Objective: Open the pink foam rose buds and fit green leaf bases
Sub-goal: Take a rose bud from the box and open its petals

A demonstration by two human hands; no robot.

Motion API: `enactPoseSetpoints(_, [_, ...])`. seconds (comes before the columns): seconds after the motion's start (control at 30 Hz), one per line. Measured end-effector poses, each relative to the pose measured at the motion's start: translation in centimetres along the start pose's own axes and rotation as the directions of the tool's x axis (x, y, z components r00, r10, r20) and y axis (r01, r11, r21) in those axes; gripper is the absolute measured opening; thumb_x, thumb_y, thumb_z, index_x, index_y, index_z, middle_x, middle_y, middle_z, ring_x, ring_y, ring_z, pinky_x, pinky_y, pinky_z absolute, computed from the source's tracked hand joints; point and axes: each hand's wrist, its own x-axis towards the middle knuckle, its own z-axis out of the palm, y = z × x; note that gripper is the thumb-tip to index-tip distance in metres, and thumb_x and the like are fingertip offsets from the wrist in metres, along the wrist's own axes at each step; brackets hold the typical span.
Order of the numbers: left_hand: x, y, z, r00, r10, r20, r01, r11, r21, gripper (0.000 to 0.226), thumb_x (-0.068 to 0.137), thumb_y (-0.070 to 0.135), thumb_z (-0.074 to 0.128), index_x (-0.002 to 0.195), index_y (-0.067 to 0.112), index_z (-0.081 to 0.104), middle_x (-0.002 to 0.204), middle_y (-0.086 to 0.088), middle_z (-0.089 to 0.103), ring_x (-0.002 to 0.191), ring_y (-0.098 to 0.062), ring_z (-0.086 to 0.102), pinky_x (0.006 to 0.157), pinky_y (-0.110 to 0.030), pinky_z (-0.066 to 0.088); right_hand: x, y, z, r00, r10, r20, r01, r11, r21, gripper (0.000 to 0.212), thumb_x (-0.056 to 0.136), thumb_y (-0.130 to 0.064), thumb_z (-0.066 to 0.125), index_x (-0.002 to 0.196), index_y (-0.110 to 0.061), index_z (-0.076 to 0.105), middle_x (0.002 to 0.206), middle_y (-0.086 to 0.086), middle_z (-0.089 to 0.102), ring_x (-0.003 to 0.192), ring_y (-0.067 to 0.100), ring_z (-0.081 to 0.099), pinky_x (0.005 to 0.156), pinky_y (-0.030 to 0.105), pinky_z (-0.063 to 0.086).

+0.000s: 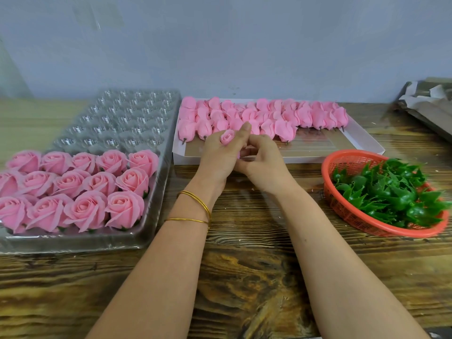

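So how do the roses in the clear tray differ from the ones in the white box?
Tray roses are opened, petals spread; box buds are closed tight. Tray roses sit upright in the clear tray; box buds lie on their sides in the white box. Tray roses show green bases; box buds show bare dark pegs. Both are pink.

I see a wooden counter (244, 277) with dark, strongly figured grain. Left of the fingers (246, 127), a clear plastic blister tray (127, 111) lies flat on it, reaching back to the wall. Just behind the fingers sits a shallow white cardboard box (305, 159), its near wall close to them. To their right, well apart, rests a red plastic basket (342, 206). Farther right and back lies crumpled brown paper (428, 101). Small pale crumbs (312, 190) dot the boards beside the basket.
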Motion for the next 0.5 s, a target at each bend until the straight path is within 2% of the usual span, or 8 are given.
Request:
enactPoseSetpoints(0.1, [-0.2,0.1,-0.1,1.0,0.013,0.006,-0.013,1.0,0.011,0.023,0.09,0.025,0.068,0.07,0.016,0.068,0.061,0.006,0.067,0.064,-0.005,0.065,0.06,-0.019,0.054,-0.1,-0.3,-0.2,0.998,-0.054,0.037,0.053,0.998,0.039,0.022,0.08,0.011,0.065,0.098,-0.001,0.069,0.089,0.018,0.071,0.083,0.023,0.069,0.076,0.036,0.057])
enactPoseSetpoints(0.2, [-0.1,0.0,-0.2,1.0,0.021,-0.009,-0.021,0.999,0.048,0.029,0.09,0.028,0.068,0.062,0.021,0.066,0.059,0.007,0.062,0.063,-0.006,0.06,0.062,-0.019,0.053,-0.3,-0.6,-0.4,0.995,-0.049,0.082,0.044,0.997,0.055,0.016,0.082,0.012,0.062,0.093,0.002,0.067,0.087,0.017,0.069,0.083,0.018,0.066,0.078,0.034,0.055])
enactPoseSetpoints(0.27, [0.1,-0.1,-0.1,0.999,0.024,-0.03,-0.022,0.997,0.071,0.035,0.09,0.032,0.067,0.058,0.02,0.061,0.056,0.006,0.056,0.064,-0.01,0.056,0.065,-0.022,0.051,-0.3,-0.8,-0.4,0.994,-0.018,0.109,0.013,0.999,0.043,0.01,0.083,0.011,0.062,0.087,0.001,0.065,0.086,0.02,0.066,0.084,0.024,0.064,0.081,0.038,0.053])
enactPoseSetpoints(0.37, [0.2,-0.2,-0.1,0.999,0.018,-0.048,-0.014,0.995,0.096,0.043,0.092,0.035,0.064,0.053,0.021,0.056,0.048,0.005,0.049,0.059,-0.014,0.052,0.07,-0.031,0.05,-0.3,-1.2,-0.6,0.996,0.017,0.086,-0.018,1.0,0.009,0.01,0.079,0.011,0.064,0.079,0.001,0.065,0.074,0.006,0.061,0.073,0.014,0.057,0.073,0.03,0.049])
enactPoseSetpoints(0.43, [0.3,-0.3,0.0,0.999,0.025,-0.038,-0.021,0.995,0.1,0.048,0.094,0.035,0.061,0.047,0.025,0.056,0.05,0.002,0.05,0.059,-0.015,0.053,0.072,-0.036,0.049,-0.3,-1.6,-0.9,0.992,0.111,0.062,-0.112,0.993,0.02,0.009,0.074,0.004,0.067,0.083,0.004,0.067,0.072,0.005,0.061,0.071,0.014,0.057,0.067,0.033,0.05])
enactPoseSetpoints(0.5, [0.3,-0.3,0.0,0.999,0.032,-0.023,-0.028,0.991,0.134,0.053,0.096,0.037,0.058,0.044,0.027,0.057,0.059,-0.002,0.058,0.068,-0.019,0.059,0.078,-0.041,0.051,-0.3,-1.9,-1.5,0.975,0.223,0.009,-0.224,0.972,0.07,0.018,0.064,-0.014,0.067,0.081,-0.008,0.071,0.067,-0.006,0.066,0.065,0.006,0.06,0.061,0.026,0.053])
